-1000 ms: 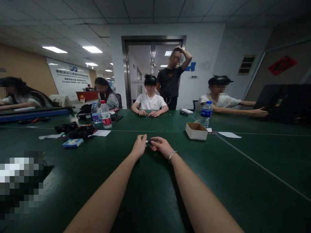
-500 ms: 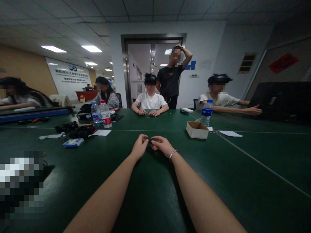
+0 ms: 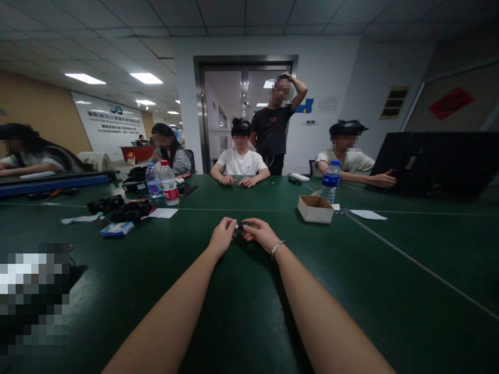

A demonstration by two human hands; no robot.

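Over the green table, my left hand (image 3: 222, 237) and my right hand (image 3: 263, 235) face each other, fingertips almost meeting. Between them is a small black piece with a shiny silver part (image 3: 239, 226); its exact kind is too small to tell. The left thumb and fingers pinch the silver end, while the right thumb and forefinger pinch the dark end. Both hands are closed, and the fingers hide most of the piece. A silver bracelet (image 3: 277, 249) circles my right wrist.
An open cardboard box (image 3: 315, 212) and a blue-labelled water bottle (image 3: 330, 182) stand to the right. Leftward are two bottles (image 3: 169, 184), black gear (image 3: 130, 210) and a tissue pack (image 3: 117, 229). Seated people face me; one at right touches a large black screen (image 3: 436, 163).
A silver part now shows between my fingertips, where only something dark showed before. My left hand has shifted slightly. The large black screen and the hand of the person at right have moved left.
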